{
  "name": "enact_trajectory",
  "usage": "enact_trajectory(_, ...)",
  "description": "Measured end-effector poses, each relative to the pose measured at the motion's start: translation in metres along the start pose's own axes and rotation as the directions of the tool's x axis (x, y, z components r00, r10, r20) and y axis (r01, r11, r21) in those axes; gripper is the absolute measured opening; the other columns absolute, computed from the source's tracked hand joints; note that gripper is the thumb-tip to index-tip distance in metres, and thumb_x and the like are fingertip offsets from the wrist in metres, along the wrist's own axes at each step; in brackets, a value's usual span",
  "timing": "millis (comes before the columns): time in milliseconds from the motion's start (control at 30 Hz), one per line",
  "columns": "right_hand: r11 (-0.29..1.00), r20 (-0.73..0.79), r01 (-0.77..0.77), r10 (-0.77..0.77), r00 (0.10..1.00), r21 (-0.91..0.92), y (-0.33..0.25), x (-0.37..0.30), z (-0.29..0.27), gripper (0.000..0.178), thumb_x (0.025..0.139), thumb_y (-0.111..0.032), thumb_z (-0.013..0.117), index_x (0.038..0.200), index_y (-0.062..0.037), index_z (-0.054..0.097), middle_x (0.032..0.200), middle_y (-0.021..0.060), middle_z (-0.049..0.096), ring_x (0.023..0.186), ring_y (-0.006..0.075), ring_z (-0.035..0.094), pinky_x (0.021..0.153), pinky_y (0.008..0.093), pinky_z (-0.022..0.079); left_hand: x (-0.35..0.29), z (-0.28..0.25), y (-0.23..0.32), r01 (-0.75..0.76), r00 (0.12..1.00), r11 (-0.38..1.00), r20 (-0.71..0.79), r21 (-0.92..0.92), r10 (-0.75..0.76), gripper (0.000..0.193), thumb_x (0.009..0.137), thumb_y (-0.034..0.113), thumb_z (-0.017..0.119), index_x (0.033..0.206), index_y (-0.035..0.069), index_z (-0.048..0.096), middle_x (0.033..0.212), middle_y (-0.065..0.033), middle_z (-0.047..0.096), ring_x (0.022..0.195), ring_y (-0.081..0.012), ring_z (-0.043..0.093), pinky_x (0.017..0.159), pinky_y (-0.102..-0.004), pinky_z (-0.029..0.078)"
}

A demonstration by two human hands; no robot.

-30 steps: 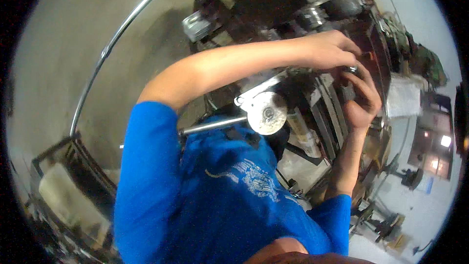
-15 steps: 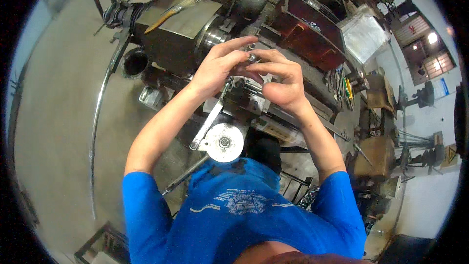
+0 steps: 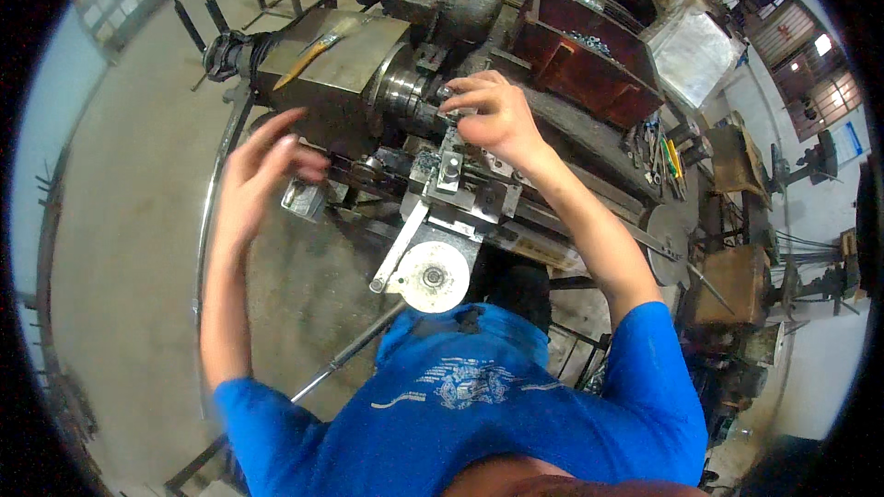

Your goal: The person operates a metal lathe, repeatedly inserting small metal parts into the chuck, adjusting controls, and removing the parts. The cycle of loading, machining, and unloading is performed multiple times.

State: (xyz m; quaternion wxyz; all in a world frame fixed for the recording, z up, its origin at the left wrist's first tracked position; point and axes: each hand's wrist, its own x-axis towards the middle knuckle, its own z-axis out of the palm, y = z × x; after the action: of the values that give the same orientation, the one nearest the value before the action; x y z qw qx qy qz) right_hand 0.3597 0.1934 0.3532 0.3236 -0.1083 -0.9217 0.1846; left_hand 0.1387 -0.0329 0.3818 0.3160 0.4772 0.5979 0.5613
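Piece (image 3: 445,92), small and shiny, shows in the head view just right of the chuck (image 3: 403,92), by the fingertips of my right hand (image 3: 497,120); I can't tell if they pinch it. My left hand (image 3: 262,170) is well apart from it, left of the chuck, blurred, fingers loosely spread around nothing. On my side of the chuck stands the tool post (image 3: 450,170). If the chuck turned, it could catch my fingers; a poor hold could drop the piece.
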Motion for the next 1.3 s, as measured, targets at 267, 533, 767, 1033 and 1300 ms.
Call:
enact_trajectory(267,0.875,0.334,-0.14,0.32,0.886,-0.464,0.015,0.036,0.029,0.025,0.052,-0.025,0.058,0.072,-0.0163,0.07,0.085,-0.0004,0.066,0.088,0.0272,0.052,0.07,0.0383,0.04,-0.094,-0.131,-0.052,0.458,0.877,0.38,-0.477,0.804,-0.047,0.041,0.089,0.026,0.047,0.124,0.006,0.046,0.07,-0.0108,0.059,0.064,-0.0158,0.056,0.062,-0.0302,0.045)
enact_trajectory(533,0.874,0.356,-0.16,0.346,0.868,-0.46,0.025,0.041,0.041,0.025,0.052,-0.025,0.058,0.073,-0.0195,0.071,0.078,-0.0026,0.065,0.085,0.025,0.052,0.071,0.0392,0.038,-0.134,-0.135,-0.119,0.501,0.847,0.53,-0.514,0.685,-0.136,0.046,0.085,0.032,0.054,0.117,-0.002,0.049,0.06,-0.0185,0.051,0.055,-0.0267,0.052,0.056,-0.036,0.043)
enact_trajectory(767,0.85,0.415,-0.141,0.385,0.825,-0.508,0.017,0.045,0.037,0.033,0.05,-0.023,0.058,0.08,-0.0222,0.071,0.086,0.001,0.065,0.09,0.0254,0.052,0.076,0.0398,0.039,-0.127,-0.127,-0.111,0.49,0.863,0.417,-0.494,0.766,-0.105,0.045,0.081,0.029,0.06,0.113,-0.002,0.052,0.058,-0.0187,0.051,0.054,-0.0306,0.053,0.055,-0.0394,0.043)
enact_trajectory(1033,0.877,0.464,-0.097,0.339,0.819,-0.47,0.026,0.049,0.037,0.032,0.051,-0.023,0.059,0.081,-0.021,0.071,0.085,0.004,0.065,0.089,0.0271,0.055,0.075,0.0406,0.043,-0.124,-0.126,-0.111,0.516,0.847,0.416,-0.518,0.749,-0.118,0.043,0.079,0.025,0.062,0.112,-0.002,0.052,0.057,-0.0164,0.051,0.052,-0.0265,0.052,0.054,-0.036,0.043)
enact_trajectory(1300,0.926,0.539,-0.129,0.316,0.781,-0.355,0.034,0.055,0.036,0.036,0.053,-0.018,0.058,0.086,-0.0138,0.07,0.082,0.0111,0.065,0.079,0.0289,0.061,0.07,0.0357,0.048,-0.124,-0.128,-0.108,0.527,0.84,0.457,-0.522,0.717,-0.15,0.044,0.077,0.021,0.064,0.111,-0.004,0.052,0.058,-0.0162,0.051,0.051,-0.0247,0.05,0.053,-0.0346,0.043)
